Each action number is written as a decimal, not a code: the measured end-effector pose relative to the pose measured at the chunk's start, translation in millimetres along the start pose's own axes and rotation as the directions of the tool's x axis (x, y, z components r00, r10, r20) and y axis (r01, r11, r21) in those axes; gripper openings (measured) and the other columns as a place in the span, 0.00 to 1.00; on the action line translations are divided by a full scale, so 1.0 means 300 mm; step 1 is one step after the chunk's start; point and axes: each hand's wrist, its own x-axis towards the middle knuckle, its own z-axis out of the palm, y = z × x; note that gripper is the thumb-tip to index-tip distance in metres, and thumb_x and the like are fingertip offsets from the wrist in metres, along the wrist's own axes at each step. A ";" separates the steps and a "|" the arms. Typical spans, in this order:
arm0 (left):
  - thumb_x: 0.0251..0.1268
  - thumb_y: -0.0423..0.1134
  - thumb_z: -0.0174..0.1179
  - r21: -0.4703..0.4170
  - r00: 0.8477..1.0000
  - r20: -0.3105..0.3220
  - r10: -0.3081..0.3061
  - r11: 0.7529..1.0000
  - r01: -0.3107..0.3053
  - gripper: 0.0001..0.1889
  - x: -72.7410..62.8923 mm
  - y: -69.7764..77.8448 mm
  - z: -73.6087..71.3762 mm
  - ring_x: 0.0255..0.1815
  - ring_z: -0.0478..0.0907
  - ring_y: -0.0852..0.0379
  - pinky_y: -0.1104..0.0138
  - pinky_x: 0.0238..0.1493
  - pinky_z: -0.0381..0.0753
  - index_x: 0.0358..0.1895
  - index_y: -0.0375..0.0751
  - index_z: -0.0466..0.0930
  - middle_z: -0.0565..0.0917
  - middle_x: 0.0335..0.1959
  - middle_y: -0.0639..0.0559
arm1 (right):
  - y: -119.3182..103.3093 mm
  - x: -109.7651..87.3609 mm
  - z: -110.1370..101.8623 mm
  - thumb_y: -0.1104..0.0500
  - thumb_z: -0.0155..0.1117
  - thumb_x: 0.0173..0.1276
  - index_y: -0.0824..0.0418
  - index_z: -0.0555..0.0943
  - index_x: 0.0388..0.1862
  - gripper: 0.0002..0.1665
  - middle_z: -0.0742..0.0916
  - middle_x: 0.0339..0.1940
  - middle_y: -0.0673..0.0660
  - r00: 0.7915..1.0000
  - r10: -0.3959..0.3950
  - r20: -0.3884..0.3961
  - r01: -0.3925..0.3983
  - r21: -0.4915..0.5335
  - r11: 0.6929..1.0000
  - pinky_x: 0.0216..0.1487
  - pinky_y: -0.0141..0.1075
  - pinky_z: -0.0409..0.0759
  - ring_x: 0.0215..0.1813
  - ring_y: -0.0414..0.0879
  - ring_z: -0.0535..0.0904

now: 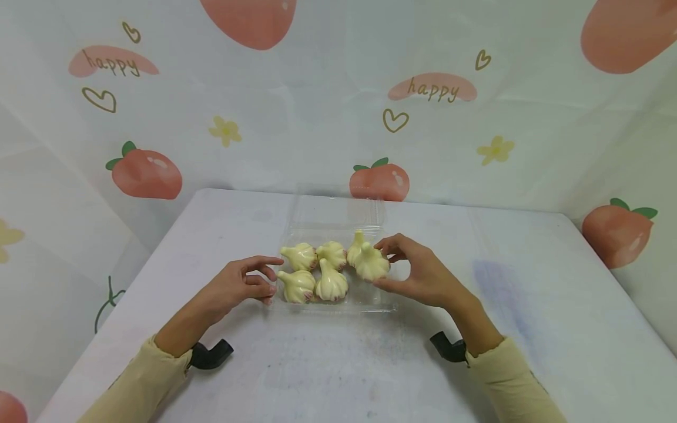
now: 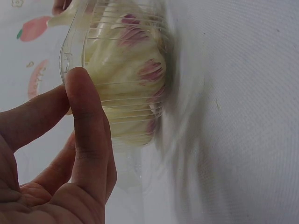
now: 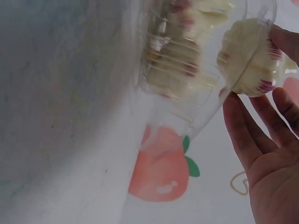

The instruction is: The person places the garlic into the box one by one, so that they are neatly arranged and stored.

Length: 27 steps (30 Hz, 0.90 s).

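Note:
A clear plastic clamshell box [image 1: 370, 306] lies on the table with its lid [image 1: 335, 212] opened toward the back. Several cream garlic bulbs [image 1: 330, 286] with purple streaks sit in it in two rows. My right hand [image 1: 423, 276] grips one more garlic bulb [image 1: 372, 262] between thumb and fingers. That bulb is raised over the box's right side, in front of a bulb [image 1: 355, 247] in the back row. At the box's left side is my left hand [image 1: 227, 288], its fingertips right at the clear rim [image 2: 70, 51].
The white-covered table [image 1: 338, 364] reaches toward a backdrop cloth [image 1: 307, 135] printed with peaches and hearts. Black wrist mounts [image 1: 211, 354] stick out from both sleeves. A green string-like shape [image 1: 109, 302] shows at the left edge of the table.

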 end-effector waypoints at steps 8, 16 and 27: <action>0.64 0.29 0.63 0.002 1.000 0.004 0.010 1.000 -0.010 0.31 0.005 -0.002 -0.003 0.32 0.84 0.60 0.64 0.41 0.88 0.70 0.28 0.65 0.72 0.47 0.38 | -0.019 -0.002 0.026 0.52 0.78 0.56 0.48 0.74 0.58 0.33 0.82 0.55 0.44 0.998 0.049 0.045 -0.045 -0.070 0.996 0.59 0.46 0.81 0.55 0.43 0.82; 0.64 0.29 0.63 0.002 1.000 0.007 0.013 1.000 -0.013 0.31 0.000 0.004 -0.002 0.32 0.84 0.60 0.64 0.41 0.88 0.70 0.27 0.65 0.73 0.45 0.41 | -0.016 0.000 0.046 0.49 0.78 0.56 0.51 0.77 0.57 0.31 0.83 0.54 0.46 0.997 0.044 0.067 -0.031 -0.183 0.983 0.58 0.46 0.80 0.56 0.46 0.79; 0.64 0.29 0.63 0.012 1.000 0.002 0.008 1.000 -0.008 0.31 0.001 -0.002 -0.002 0.32 0.84 0.60 0.64 0.41 0.88 0.70 0.28 0.65 0.73 0.46 0.42 | -0.013 -0.001 0.054 0.50 0.77 0.57 0.52 0.76 0.58 0.31 0.83 0.51 0.44 0.996 0.002 0.093 0.023 -0.260 0.965 0.58 0.41 0.79 0.52 0.40 0.79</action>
